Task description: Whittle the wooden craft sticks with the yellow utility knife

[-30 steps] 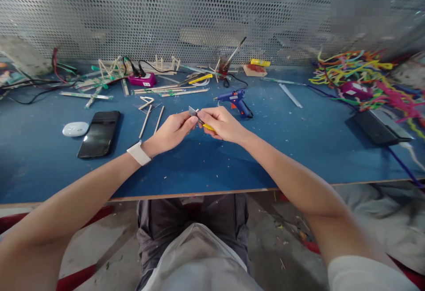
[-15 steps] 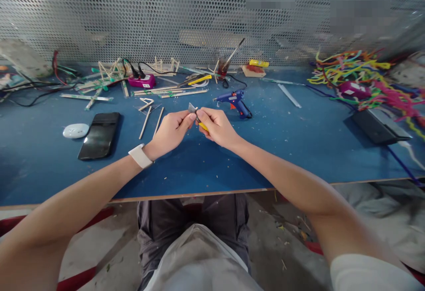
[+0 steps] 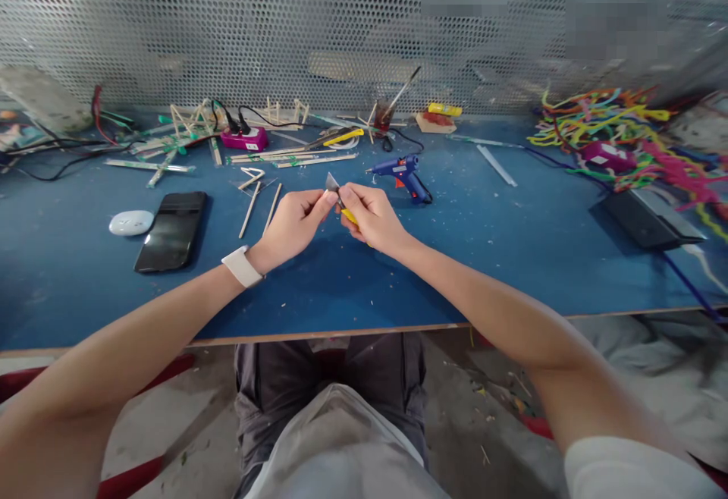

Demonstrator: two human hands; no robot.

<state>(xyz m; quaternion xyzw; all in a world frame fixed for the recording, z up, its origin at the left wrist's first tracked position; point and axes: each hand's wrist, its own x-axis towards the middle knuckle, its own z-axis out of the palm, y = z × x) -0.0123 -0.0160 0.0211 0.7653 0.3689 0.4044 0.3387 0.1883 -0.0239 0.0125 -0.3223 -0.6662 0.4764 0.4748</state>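
Observation:
My right hand (image 3: 369, 217) is wrapped round a yellow utility knife (image 3: 349, 215), its metal blade pointing up and to the left. Against it, my left hand (image 3: 299, 218) is closed in a pinch near the blade; what lies between those fingers is too small to make out. Both hands are held over the blue table, close together. Two thin wooden sticks (image 3: 249, 211) lie left of my left hand, below a small triangle of sticks (image 3: 252, 177). Beyond my right hand rests a blue glue gun (image 3: 401, 173).
On the left are a black phone (image 3: 171, 232) and a white mouse (image 3: 130, 223). Sticks and a purple power socket (image 3: 244, 139) line the back by the perforated panel (image 3: 255, 29). Colourful pipe cleaners (image 3: 603, 123) and a black box (image 3: 645, 220) sit at right.
The knife blade has shifted slightly to the right and its angle has changed a little. Both hands stay nearly where they were, still closed.

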